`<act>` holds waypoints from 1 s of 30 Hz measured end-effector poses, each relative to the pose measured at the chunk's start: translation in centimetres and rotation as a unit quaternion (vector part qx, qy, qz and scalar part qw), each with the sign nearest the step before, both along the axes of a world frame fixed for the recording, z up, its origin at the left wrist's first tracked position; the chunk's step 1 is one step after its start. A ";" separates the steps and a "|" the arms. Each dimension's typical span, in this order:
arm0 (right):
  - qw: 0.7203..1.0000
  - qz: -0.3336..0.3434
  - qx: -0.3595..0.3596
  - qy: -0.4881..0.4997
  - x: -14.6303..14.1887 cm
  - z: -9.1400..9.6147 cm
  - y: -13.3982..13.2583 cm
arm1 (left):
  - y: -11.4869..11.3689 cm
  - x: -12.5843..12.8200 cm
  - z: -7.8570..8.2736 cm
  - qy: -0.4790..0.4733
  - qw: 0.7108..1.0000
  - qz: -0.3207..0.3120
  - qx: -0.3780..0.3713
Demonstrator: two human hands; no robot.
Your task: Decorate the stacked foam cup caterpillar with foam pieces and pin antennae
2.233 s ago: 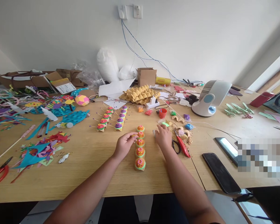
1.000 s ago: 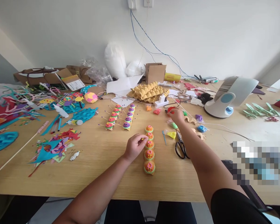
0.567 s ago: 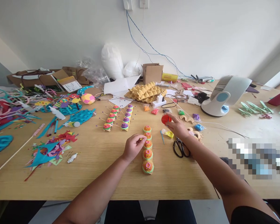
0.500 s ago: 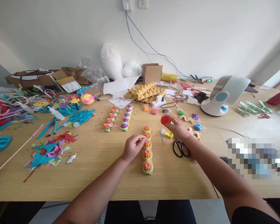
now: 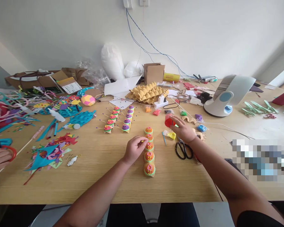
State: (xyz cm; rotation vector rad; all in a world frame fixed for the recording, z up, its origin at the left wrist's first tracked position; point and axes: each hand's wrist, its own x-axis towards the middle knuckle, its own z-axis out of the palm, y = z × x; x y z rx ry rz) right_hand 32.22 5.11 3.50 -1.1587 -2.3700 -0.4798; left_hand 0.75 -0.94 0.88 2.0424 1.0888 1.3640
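Observation:
A caterpillar made of orange and green egg-carton cups [image 5: 149, 151] lies in a row on the wooden table [image 5: 109, 176]. My left hand [image 5: 134, 148] rests against its left side with the fingers pinched on a thin yellow bit by one cup. Further back to the right, my right hand [image 5: 183, 128] grips a small red cup [image 5: 168, 120], tilted, just above the table. Small bags of coloured clay [image 5: 171, 135] lie beside it.
Black scissors [image 5: 184, 150] lie under my right wrist. Two finished caterpillars with pins [image 5: 119, 119] sit behind. A white fan [image 5: 227, 96] stands at the right. Foam scraps [image 5: 49, 151] cover the left side, where another person's hand [image 5: 0, 159] holds red scissors.
My right hand reached back to the red cup, picked it up and brought it nearer. My left hand stayed at the caterpillar. Another person's hand came in at the left edge.

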 end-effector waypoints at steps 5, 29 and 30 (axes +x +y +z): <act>0.994 -0.041 -0.096 0.037 -0.3 0.2 -0.5 | 0.0 0.0 0.0 -0.008 1.000 0.002 -0.008; 0.946 -0.149 -0.198 0.207 -0.6 0.4 9.0 | 0.1 0.0 0.0 -0.026 0.999 0.013 -0.016; 0.942 -0.158 -0.208 0.209 -0.7 0.6 9.3 | 0.1 0.0 0.0 -0.027 0.999 0.013 -0.017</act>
